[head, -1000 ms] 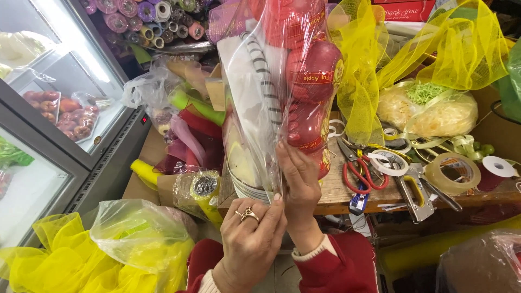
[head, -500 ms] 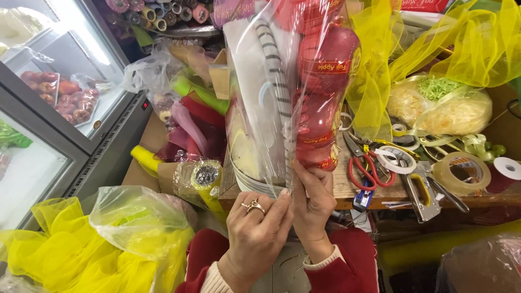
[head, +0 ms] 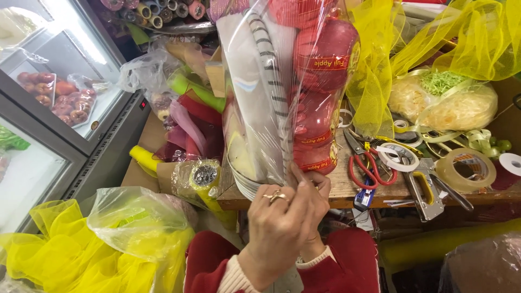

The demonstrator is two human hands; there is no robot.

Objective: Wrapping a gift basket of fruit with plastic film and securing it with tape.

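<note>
My left hand (head: 279, 225) and right hand (head: 316, 203), fingers pinched shut, gather the clear cellophane wrap (head: 260, 97) at the base of a tall red apple stack (head: 320, 81) held upright over the wooden desk (head: 347, 187). The wrap already sheathes the fruit; its bottom looks unsealed. Each apple's red sleeve bears a yellow-lettered band, and beyond lie red-handled scissors (head: 362, 163) and a brown tape roll (head: 465, 169).

A cluttered wooden worktable (head: 347, 190) stands beside a glass-topped chiller cabinet (head: 65, 119) lit brightly from within, while rolls of coloured ribbon (head: 157, 11) line the back and yellow netting (head: 49, 260) heaps up near the floor.
</note>
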